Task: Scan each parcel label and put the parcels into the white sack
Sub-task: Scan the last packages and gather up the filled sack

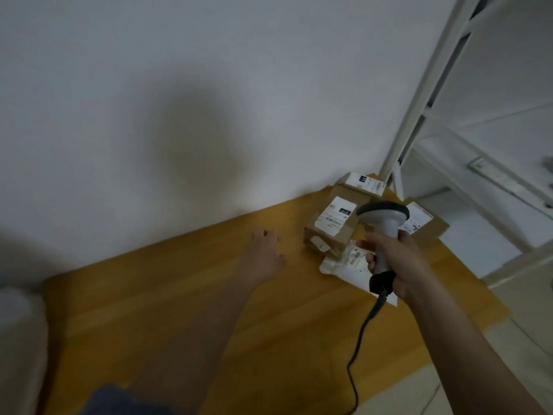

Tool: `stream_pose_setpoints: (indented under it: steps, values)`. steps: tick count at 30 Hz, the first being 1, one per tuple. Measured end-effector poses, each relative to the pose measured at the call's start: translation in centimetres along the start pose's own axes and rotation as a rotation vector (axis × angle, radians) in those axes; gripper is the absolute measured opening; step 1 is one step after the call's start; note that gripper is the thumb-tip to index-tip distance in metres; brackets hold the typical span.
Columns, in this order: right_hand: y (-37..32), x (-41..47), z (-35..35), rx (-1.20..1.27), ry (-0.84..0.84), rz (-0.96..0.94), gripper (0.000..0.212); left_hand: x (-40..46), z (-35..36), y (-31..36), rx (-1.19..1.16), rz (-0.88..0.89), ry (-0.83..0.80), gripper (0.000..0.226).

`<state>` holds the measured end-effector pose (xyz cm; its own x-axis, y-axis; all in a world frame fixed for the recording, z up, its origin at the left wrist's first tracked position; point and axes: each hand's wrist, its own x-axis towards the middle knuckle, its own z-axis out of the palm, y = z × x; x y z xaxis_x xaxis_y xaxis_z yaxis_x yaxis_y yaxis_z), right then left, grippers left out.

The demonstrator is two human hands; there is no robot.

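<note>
no legible text on labels (336, 216)

The table top (209, 310) is a warm yellow-orange wood with faint lengthwise grain, and the wall (179, 85) behind it is plain white with a soft grey shadow. At about two o'clock sits a brown cardboard parcel (329, 229) bearing a white label (336, 215) with a black block and grey print. Nearer lies a white plastic mailer (344, 266) with small black marks. The scanner (384, 223) is light grey with a dark grey head, a black base and a black cable (359, 339). At three o'clock the shelf frame (425, 94) is white.
</note>
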<state>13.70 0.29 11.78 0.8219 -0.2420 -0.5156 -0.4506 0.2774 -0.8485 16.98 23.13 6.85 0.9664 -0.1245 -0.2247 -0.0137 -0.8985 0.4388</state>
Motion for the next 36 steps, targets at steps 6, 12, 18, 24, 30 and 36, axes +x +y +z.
stream_pose_setpoints:
  steps: [6,12,18,24,30,36]
  values:
    - [-1.3,4.3,-3.8,-0.011,0.033,0.042,0.034,3.6,4.9,4.0,-0.033,-0.024,-0.195,0.053]
    - [-2.9,10.2,-6.1,-0.055,-0.039,0.112,0.036,8.3,9.2,6.5,-0.129,-0.108,-0.180,0.068]
    - [-4.5,16.5,-8.3,-0.090,-0.167,0.199,0.037,15.6,12.7,8.6,-0.112,-0.288,-0.058,0.112]
    - [-4.2,20.1,-10.5,-0.173,-0.258,0.265,0.038,18.3,16.6,9.7,0.014,-0.452,-0.100,0.132]
    - [-3.9,21.1,-10.6,-0.225,-0.302,0.304,0.039,15.4,17.6,8.8,-0.130,-0.581,0.068,0.119]
    - [-3.2,19.8,-7.8,-0.252,-0.388,0.316,0.037,7.2,17.7,7.3,-0.291,-0.831,0.302,0.129]
